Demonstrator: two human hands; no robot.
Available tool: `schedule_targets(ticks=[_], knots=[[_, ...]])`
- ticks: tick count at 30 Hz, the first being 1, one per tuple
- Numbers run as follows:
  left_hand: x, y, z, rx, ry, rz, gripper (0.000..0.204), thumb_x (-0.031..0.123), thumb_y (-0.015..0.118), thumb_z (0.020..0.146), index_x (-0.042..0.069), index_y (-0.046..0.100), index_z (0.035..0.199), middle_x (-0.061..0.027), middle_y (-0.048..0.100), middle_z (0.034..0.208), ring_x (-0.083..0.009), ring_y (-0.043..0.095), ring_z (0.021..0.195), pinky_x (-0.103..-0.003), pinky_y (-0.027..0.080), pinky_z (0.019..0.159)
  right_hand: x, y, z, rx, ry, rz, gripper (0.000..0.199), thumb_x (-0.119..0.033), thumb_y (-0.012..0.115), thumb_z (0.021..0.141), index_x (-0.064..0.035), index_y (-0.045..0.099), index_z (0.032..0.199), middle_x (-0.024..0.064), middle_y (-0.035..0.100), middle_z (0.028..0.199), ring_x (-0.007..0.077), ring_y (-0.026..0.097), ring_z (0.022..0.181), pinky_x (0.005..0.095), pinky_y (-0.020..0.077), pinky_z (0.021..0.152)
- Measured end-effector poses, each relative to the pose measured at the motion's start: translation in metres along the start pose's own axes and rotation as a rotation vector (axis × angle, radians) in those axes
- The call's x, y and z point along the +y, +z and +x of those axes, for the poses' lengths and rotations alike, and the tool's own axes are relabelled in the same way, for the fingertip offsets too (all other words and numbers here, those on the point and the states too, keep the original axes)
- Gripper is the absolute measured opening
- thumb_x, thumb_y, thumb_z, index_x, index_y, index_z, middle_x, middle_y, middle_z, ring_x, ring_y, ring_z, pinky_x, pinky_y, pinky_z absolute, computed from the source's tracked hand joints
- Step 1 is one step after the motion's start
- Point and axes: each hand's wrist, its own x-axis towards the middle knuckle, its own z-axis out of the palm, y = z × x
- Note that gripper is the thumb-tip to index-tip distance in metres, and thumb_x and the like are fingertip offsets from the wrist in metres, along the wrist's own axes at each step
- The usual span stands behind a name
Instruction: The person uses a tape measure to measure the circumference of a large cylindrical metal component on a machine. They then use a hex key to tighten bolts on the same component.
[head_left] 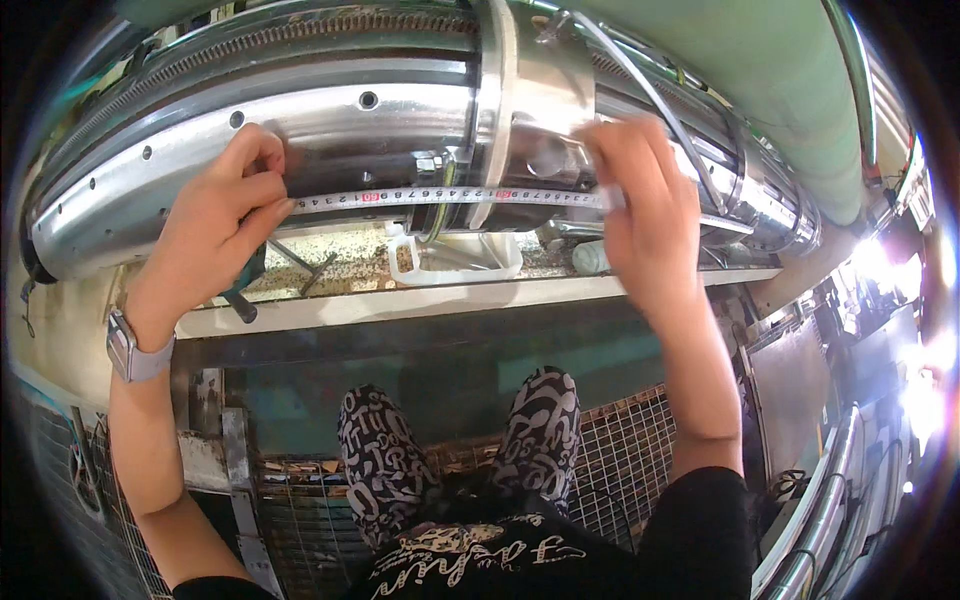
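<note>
A white measuring tape (400,198) with black and red markings is stretched level along the front of a shiny metal cylinder (420,118). My left hand (215,220) pinches the tape's left part between thumb and fingers; a grey-strapped watch (148,358) is on that wrist. At the tape's right part is my right hand (650,205), raised in front of the cylinder. Its fingers are smeared by motion, so their grip does not show. Between the hands the tape passes in front of a metal band (497,120) and a yellow-green cord (447,185).
Below the cylinder, a speckled ledge holds a cut-open white plastic container (405,262), a pale bottle-like object (592,257) and a dark-handled tool (240,303). A large green roller (750,80) stands at the upper right. Metal grating (630,440) lies by my legs.
</note>
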Motion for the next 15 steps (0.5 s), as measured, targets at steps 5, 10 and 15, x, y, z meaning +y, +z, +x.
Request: schedule_targets(ticks=[5, 10, 15], knots=[[-0.003, 0.005, -0.001, 0.015, 0.016, -0.036, 0.015, 0.003, 0.054, 0.08, -0.001, 0.042, 0.074, -0.0085, 0.04, 0.094, -0.0193, 0.041, 0.073, -0.028, 0.036, 0.064, -0.017, 0.078, -0.097, -0.475, -0.164, 0.188, 0.029, -0.002, 0.056, 0.068, -0.0076, 0.057, 0.096, 0.0063, 0.056, 0.084, 0.0217, 0.062, 0.072, 0.0322, 0.051, 0.05], [-0.001, 0.004, 0.001, 0.027, 0.035, -0.039, 0.016, 0.004, 0.056, 0.08, -0.002, 0.043, 0.073, -0.0085, 0.04, 0.093, -0.021, 0.043, 0.073, -0.03, 0.038, 0.065, 0.05, 0.216, -0.125, -0.875, 0.139, -0.083, 0.023, -0.006, 0.048, 0.078, -0.0094, 0.058, 0.098, 0.0139, 0.062, 0.08, 0.0314, 0.062, 0.072, 0.0407, 0.0506, 0.057], [-0.001, 0.007, 0.002, 0.002, 0.003, -0.034, 0.016, 0.003, 0.057, 0.08, -0.002, 0.043, 0.073, -0.0081, 0.04, 0.094, -0.019, 0.041, 0.073, -0.028, 0.037, 0.067, 0.051, 0.229, -0.143, -0.685, 0.166, 0.093, 0.03, -0.013, 0.049, 0.083, -0.0117, 0.057, 0.113, 0.0171, 0.064, 0.083, 0.0331, 0.063, 0.074, 0.0422, 0.0505, 0.063]])
